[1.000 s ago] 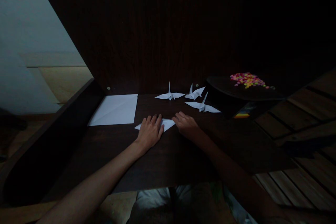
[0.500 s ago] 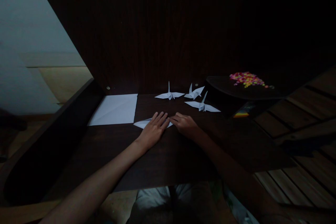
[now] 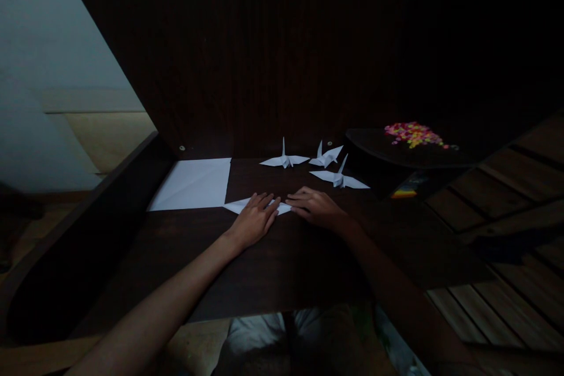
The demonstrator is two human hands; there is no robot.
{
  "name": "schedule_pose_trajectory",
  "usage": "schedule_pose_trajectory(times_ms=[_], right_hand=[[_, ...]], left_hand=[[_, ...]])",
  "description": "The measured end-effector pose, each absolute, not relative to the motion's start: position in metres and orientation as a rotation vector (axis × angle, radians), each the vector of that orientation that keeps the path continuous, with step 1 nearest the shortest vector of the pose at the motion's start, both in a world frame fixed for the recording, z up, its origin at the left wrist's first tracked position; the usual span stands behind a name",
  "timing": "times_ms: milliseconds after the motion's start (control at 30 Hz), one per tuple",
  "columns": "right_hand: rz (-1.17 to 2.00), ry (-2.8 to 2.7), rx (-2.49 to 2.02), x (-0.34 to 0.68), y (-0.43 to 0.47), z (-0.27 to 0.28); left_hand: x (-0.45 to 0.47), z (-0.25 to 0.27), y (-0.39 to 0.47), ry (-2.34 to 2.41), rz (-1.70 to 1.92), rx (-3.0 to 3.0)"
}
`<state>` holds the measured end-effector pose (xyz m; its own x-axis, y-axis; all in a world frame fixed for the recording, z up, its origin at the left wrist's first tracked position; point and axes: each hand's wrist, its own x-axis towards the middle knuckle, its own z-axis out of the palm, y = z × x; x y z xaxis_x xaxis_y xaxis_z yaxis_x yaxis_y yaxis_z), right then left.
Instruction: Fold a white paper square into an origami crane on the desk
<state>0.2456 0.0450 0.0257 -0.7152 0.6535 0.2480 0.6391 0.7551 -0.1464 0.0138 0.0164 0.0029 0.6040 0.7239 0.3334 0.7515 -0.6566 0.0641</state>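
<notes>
A narrow folded white paper [image 3: 235, 206] lies crosswise on the dark wooden desk. My left hand [image 3: 254, 220] rests flat over its middle, fingers stretched out and slightly spread, covering part of it. At the paper's right tip is my right hand [image 3: 316, 207], its fingers extended to the left and touching that end. Beyond the hands stand white paper cranes: one on the left [image 3: 284, 160], one at the back right [image 3: 326, 155] and one nearer on the right [image 3: 339, 178]. Left of the folded paper lies a flat white sheet [image 3: 194, 183] with a diagonal crease.
A dark upright panel [image 3: 264, 59] closes off the back of the desk. On the right, a rounded shelf [image 3: 374, 150] bears a heap of small colourful pieces [image 3: 414, 134]. A raised side board [image 3: 88, 235] borders the left.
My left hand has shifted slightly toward me and left on the folded paper. The right hand has moved a little right, and its fingers have straightened from a pinch at the tip.
</notes>
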Motion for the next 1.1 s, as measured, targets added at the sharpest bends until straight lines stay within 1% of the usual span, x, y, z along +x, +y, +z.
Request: schedule_pose_trajectory(times_ms=[167, 533, 800, 1100], right_hand=[[0.095, -2.708, -0.91, 0.247, 0.048, 0.023], [0.102, -2.688, -0.871, 0.245, 0.047, 0.019], [0.135, -2.703, -0.948, 0.245, 0.046, 0.023], [0.351, -2.649, -1.106, 0.239, 0.039, 0.036]], left_hand=[[0.012, 0.006, 0.017, -1.315, -0.442, -2.824], [0.008, 0.008, 0.02, -1.306, -0.36, -2.912], [0.008, 0.009, 0.022, -1.308, -0.322, -2.93], [0.006, 0.01, 0.023, -1.293, -0.295, -2.926]])
